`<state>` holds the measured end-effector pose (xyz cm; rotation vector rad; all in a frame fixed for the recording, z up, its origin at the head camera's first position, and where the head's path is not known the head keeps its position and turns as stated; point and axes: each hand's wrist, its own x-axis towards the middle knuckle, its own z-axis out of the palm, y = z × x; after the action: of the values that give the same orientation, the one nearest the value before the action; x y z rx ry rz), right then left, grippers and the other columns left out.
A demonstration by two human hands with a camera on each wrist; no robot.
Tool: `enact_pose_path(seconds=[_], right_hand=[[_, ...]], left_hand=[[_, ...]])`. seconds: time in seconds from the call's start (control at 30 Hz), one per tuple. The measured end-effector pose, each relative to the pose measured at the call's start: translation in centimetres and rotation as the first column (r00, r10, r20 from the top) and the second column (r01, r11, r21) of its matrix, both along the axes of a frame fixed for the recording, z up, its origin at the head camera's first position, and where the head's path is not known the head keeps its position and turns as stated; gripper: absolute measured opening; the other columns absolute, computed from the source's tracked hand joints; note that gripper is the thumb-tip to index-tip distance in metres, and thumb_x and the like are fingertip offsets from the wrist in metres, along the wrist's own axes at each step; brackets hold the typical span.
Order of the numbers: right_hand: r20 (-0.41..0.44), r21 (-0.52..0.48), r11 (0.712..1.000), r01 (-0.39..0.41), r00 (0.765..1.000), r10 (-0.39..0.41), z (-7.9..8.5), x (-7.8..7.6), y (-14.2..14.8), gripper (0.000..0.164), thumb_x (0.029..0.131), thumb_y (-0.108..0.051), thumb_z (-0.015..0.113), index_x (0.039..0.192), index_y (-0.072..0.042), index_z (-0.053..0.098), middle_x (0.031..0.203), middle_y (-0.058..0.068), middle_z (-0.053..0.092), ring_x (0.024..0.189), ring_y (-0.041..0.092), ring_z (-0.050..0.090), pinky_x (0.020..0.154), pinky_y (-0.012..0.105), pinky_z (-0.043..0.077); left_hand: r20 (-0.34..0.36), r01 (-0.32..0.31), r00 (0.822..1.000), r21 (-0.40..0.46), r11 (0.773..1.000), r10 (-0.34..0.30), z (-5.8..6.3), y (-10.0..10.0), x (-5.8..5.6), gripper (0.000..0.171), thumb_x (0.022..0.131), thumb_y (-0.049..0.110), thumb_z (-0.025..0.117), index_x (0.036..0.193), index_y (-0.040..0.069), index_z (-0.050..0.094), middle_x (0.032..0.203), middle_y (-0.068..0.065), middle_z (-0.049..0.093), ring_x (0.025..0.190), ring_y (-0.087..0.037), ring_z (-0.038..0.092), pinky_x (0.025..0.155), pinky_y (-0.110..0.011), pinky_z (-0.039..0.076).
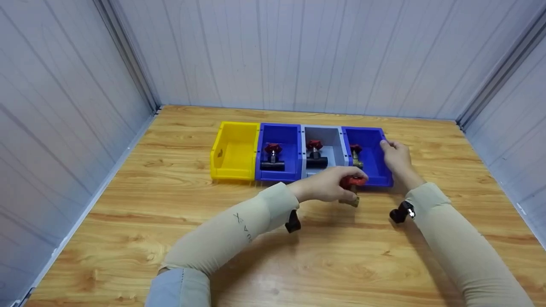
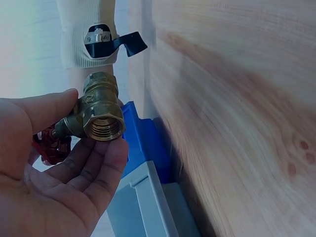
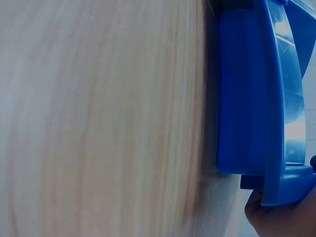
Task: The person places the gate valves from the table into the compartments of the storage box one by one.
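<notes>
My left hand holds a brass valve with a red handwheel, just in front of the right-hand blue bin. In the left wrist view, the thumb and fingers pinch the valve body and its threaded opening faces the camera. My right hand grips the right side wall of that same bin; the right wrist view shows only part of the hand at the bin's corner. Another brass valve with a red handwheel stands inside this bin, at its left side.
Left of that bin, a grey bin and another blue bin each hold a black valve with a red handwheel. A yellow bin ends the row. Panelled walls enclose the wooden table at back and sides.
</notes>
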<state>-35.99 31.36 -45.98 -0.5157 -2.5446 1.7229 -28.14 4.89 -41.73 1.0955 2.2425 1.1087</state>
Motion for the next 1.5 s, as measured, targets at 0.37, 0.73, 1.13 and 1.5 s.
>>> enact_pose_path(seconds=[0.37,0.73,1.13,1.5], right_hand=[[0.016,-0.029,1.0,-0.009,1.0,0.009,0.1,0.2,-0.1,0.057,0.116,-0.04,0.043,0.158,-0.003,0.052,0.142,0.015,0.059,0.105,0.014,0.061,0.092,0.033,0.054],[-0.014,-0.003,1.0,0.02,1.0,-0.02,0.0,0.0,0.1,0.053,0.115,-0.037,0.046,0.153,-0.001,0.056,0.122,0.002,0.062,0.1,0.01,0.057,0.088,0.027,0.05],[-0.012,-0.004,1.0,-0.006,1.0,0.006,0.0,0.2,0.1,0.059,0.116,-0.039,0.044,0.159,0.0,0.05,0.144,0.018,0.058,0.108,0.014,0.059,0.092,0.03,0.051],[-0.003,-0.034,0.999,0.001,1.0,-0.001,0.1,0.2,-0.1,0.057,0.115,-0.039,0.045,0.159,-0.002,0.052,0.132,0.01,0.062,0.102,0.013,0.062,0.086,0.029,0.054]], left_hand=[[0.0,-0.043,0.999,-0.013,0.999,0.043,-0.1,-1.3,-0.4,0.054,0.104,0.016,0.074,0.156,0.019,0.058,0.145,-0.004,0.064,0.12,-0.013,0.059,0.108,-0.035,0.048],[0.009,-0.1,0.995,-0.024,0.995,0.1,0.2,-2.7,-0.6,0.053,0.104,0.018,0.074,0.154,0.026,0.059,0.145,-0.005,0.063,0.122,-0.015,0.059,0.11,-0.04,0.048],[0.014,-0.124,0.992,0.003,0.992,0.124,0.6,-3.7,-0.7,0.056,0.103,0.015,0.074,0.157,0.022,0.058,0.145,-0.008,0.064,0.121,-0.017,0.06,0.108,-0.04,0.049],[0.014,-0.143,0.99,0.03,0.989,0.142,1.1,-4.9,-1.1,0.056,0.102,0.015,0.076,0.155,0.021,0.06,0.143,-0.008,0.065,0.121,-0.017,0.061,0.105,-0.037,0.051]])
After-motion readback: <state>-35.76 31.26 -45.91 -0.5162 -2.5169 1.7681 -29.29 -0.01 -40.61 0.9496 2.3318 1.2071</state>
